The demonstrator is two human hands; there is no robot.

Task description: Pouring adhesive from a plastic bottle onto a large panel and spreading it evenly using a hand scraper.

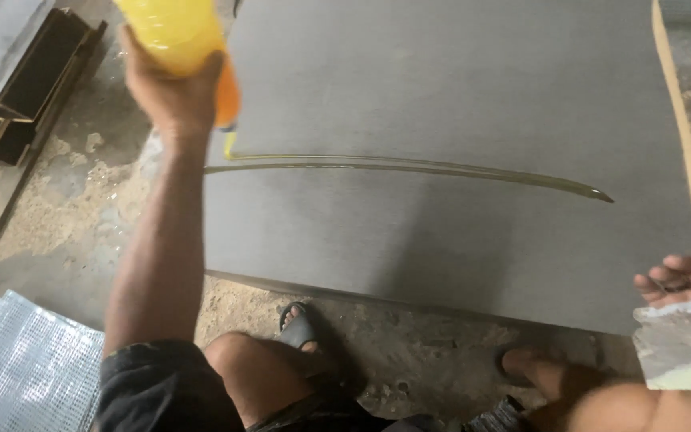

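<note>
My left hand [171, 90] is raised at the upper left and grips a yellow plastic bottle [176, 32] tipped down, its orange nozzle [228, 100] near the edge of a large dark grey board [457, 96]. A thin curved line of yellowish liquid [441, 170] runs across the board from below the nozzle to the right. My right hand [681, 282] at the right edge holds a flat grey-white scraper piece [681, 346] by its top edge.
The board lies on a rough concrete floor [81, 200], with a tan edge strip [685, 136] on its right. Metal channel sections [25, 88] lie at the upper left. A silvery mesh-patterned sheet [25, 372] lies at the lower left. My sandalled feet [297, 328] stand at the board's near edge.
</note>
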